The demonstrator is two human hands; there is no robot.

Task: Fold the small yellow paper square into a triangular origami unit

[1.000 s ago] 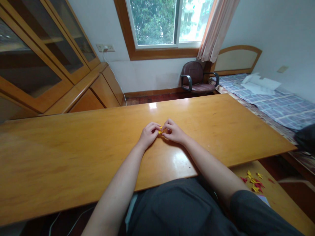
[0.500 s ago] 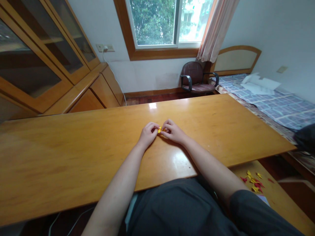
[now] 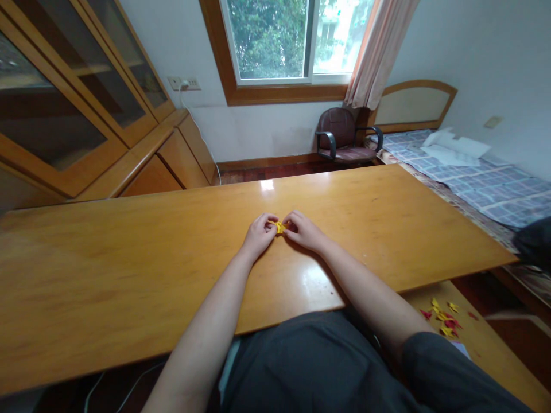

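A small piece of folded yellow paper is between my two hands, just above or on the wooden table. My left hand pinches its left side with thumb and fingers. From the other side, my right hand has its fingers curled around the paper's right edge. Parts of the paper are hidden behind my fingertips, and its exact shape is too small to make out.
Several red and yellow folded paper pieces lie on a lower wooden surface at the right. Beyond the table stand a brown armchair and a bed. A glass-fronted cabinet lines the left side.
More of the yellow paper shows between my hands now. The right fingers have shifted slightly on it; both arms stay in place.
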